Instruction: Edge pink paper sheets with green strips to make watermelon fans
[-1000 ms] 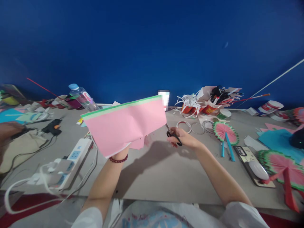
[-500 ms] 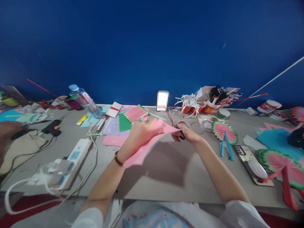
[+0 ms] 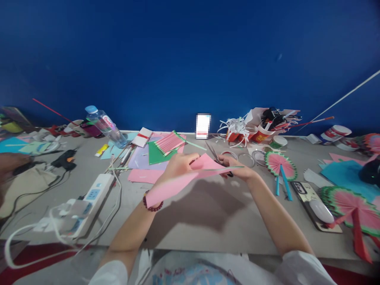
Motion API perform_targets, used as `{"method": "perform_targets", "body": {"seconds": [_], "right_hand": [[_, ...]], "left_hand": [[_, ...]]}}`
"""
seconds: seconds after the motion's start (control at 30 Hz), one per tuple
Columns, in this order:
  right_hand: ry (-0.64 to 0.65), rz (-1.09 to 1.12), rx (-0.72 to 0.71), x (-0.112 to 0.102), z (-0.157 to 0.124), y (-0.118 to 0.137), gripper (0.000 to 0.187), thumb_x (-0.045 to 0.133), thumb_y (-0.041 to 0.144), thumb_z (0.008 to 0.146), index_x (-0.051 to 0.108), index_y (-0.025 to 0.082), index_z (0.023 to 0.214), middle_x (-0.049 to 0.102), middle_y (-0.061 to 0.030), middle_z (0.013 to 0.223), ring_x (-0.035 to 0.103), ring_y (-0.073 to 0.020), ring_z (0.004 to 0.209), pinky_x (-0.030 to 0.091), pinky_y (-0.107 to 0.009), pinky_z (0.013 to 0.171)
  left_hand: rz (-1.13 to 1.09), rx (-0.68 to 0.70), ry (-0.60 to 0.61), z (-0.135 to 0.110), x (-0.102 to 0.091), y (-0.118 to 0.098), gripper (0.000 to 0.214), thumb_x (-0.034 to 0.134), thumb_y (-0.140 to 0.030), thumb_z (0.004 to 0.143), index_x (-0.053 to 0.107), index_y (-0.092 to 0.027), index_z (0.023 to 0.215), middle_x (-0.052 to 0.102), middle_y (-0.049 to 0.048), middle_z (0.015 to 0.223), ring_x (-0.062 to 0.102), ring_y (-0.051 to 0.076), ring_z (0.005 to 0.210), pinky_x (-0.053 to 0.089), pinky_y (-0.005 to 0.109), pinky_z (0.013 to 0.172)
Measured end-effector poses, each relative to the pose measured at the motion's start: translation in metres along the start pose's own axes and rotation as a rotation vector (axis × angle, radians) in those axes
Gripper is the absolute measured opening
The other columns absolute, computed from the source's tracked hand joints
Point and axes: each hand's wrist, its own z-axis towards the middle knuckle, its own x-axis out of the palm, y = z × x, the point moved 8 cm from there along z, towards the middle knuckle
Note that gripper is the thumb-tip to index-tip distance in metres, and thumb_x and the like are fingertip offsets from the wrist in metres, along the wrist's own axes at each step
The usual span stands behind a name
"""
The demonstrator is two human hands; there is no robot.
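My left hand (image 3: 178,166) is closed on a sheet of pink paper (image 3: 178,184), which hangs over my wrist and stretches across to the right. Scissors (image 3: 214,152) sit in my right hand (image 3: 234,164), their blades apart and pointing up and away from me. The sheet's right end lies over part of the right hand and the black handles. Behind my left hand, a pleated pink paper with green edges (image 3: 170,143) rests on a green sheet (image 3: 156,152). A flat pink strip (image 3: 142,176) lies on the table left of the hand.
A phone with a lit screen (image 3: 203,126) leans at the wall. Cups with paper strips (image 3: 237,128) stand right of it. A water bottle (image 3: 107,124) tilts at left, beyond a power strip (image 3: 93,202). Paper fans (image 3: 281,164) and a phone (image 3: 314,209) lie at right. Another person's hand (image 3: 14,162) shows far left.
The pink sheet has turned flatter, its right end now reaching over my right hand. The scissors have shifted slightly left, and their blades are more visibly apart.
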Motion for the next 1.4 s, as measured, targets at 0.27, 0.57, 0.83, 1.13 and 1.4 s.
{"method": "perform_targets", "body": {"seconds": [0.27, 0.57, 0.83, 1.13, 1.4], "right_hand": [[-0.190, 0.083, -0.050, -0.007, -0.009, 0.021, 0.043, 0.073, 0.054, 0.066, 0.052, 0.020, 0.081, 0.049, 0.0030, 0.069, 0.045, -0.0098, 0.058, 0.033, -0.022, 0.048], [-0.392, -0.073, 0.007, -0.014, -0.010, -0.037, 0.047, 0.079, 0.037, 0.056, 0.042, 0.022, 0.082, 0.045, 0.0084, 0.066, 0.036, -0.0060, 0.051, 0.028, -0.020, 0.047], [-0.535, -0.001, 0.085, 0.037, -0.032, -0.094, 0.049, 0.074, 0.048, 0.056, 0.039, 0.023, 0.079, 0.042, 0.0094, 0.062, 0.036, -0.0069, 0.047, 0.026, -0.020, 0.045], [-0.538, -0.040, 0.255, -0.004, -0.039, -0.094, 0.043, 0.067, 0.055, 0.066, 0.042, 0.023, 0.079, 0.055, 0.0059, 0.054, 0.047, -0.0106, 0.042, 0.024, -0.019, 0.035], [-0.494, -0.217, 0.245, -0.004, -0.025, -0.093, 0.033, 0.068, 0.040, 0.067, 0.040, 0.022, 0.065, 0.047, 0.0088, 0.044, 0.033, -0.0057, 0.031, 0.020, -0.018, 0.030]], "left_hand": [[0.694, 0.325, -0.196, 0.000, 0.007, -0.026, 0.056, 0.047, -0.072, 0.082, 0.060, -0.018, 0.079, 0.051, -0.0012, 0.052, 0.046, 0.013, 0.045, 0.023, 0.028, 0.050], [0.591, 0.303, -0.050, 0.010, 0.042, 0.031, 0.028, 0.050, -0.043, 0.090, 0.064, -0.020, 0.081, 0.063, 0.0022, 0.064, 0.055, 0.015, 0.054, 0.029, 0.027, 0.051], [0.245, -0.132, 0.302, 0.024, 0.085, 0.093, 0.019, 0.055, -0.028, 0.079, 0.055, -0.020, 0.062, 0.055, -0.0012, 0.060, 0.045, 0.014, 0.054, 0.027, 0.027, 0.052], [0.038, -0.201, -0.079, -0.002, 0.090, 0.096, 0.032, 0.045, -0.041, 0.091, 0.062, -0.020, 0.074, 0.062, -0.0011, 0.068, 0.053, 0.013, 0.064, 0.036, 0.026, 0.064], [0.012, -0.118, -0.218, -0.010, 0.081, 0.082, 0.031, 0.047, -0.042, 0.093, 0.065, -0.020, 0.080, 0.067, 0.0010, 0.075, 0.058, 0.015, 0.070, 0.041, 0.027, 0.069]]}}
